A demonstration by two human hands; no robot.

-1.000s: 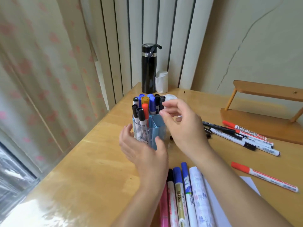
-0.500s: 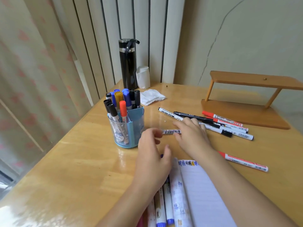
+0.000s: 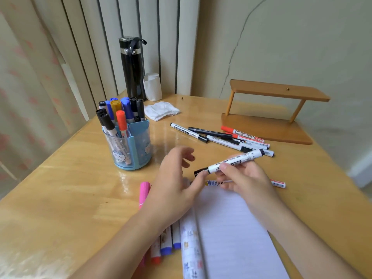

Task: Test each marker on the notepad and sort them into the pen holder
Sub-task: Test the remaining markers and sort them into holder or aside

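Got the white marker (image 3: 233,161) up by the notepad (image 3: 231,228)!
My right hand (image 3: 246,179) pinches it; my left hand (image 3: 176,185), fingers loose and apart, seems to touch its black cap.

The person is showing a bare left forearm (image 3: 128,238) and a bare right forearm (image 3: 291,228), uncovered to the near edge. The left grip (image 3: 177,178) and right grip (image 3: 243,178) are wearing short nails.

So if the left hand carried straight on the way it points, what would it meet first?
Most likely the black cap end of the white marker that the right hand holds; the thumb of the left hand lies right beside it. Depth is unclear, so contact can't be confirmed.
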